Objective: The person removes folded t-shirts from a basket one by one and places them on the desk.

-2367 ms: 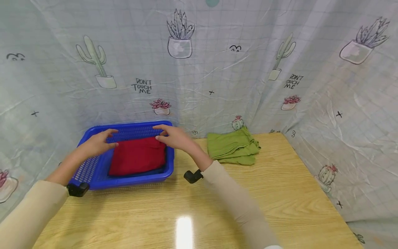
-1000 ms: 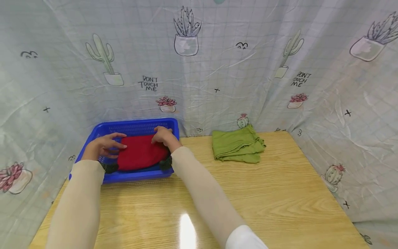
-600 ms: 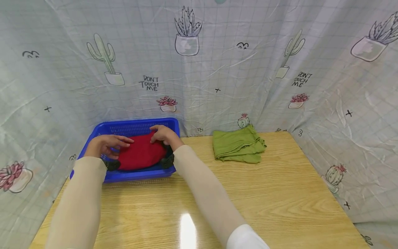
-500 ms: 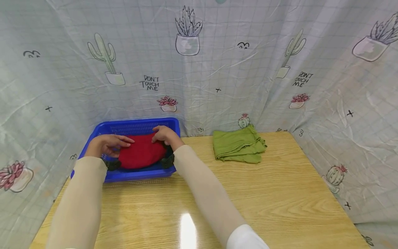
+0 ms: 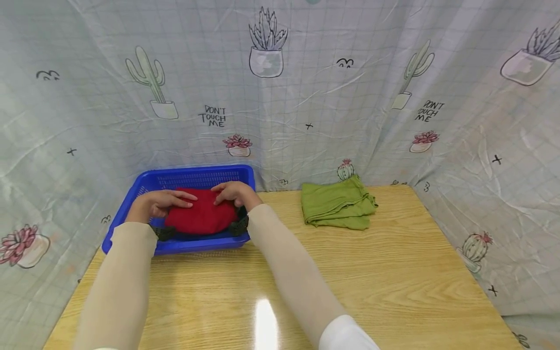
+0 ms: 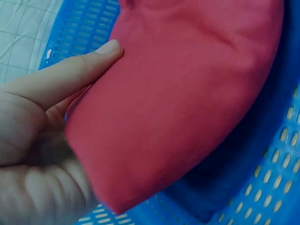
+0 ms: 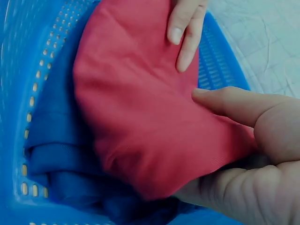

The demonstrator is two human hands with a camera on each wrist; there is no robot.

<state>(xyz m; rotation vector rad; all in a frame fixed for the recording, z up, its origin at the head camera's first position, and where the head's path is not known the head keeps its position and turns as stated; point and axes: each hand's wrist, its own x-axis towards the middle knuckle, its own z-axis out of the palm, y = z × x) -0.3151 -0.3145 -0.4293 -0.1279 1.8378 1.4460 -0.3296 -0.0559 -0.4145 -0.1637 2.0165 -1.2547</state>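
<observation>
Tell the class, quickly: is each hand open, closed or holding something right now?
Left hand: closed, holding the red cloth near one end.
Right hand: closed, holding its opposite end.

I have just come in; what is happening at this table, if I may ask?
Someone holds a red cloth by its two sides, the left hand at one and the right hand at the other, in a blue basket. Dark blue cloth lies beneath it. A folded green cloth rests on the table, right of the basket, untouched.
</observation>
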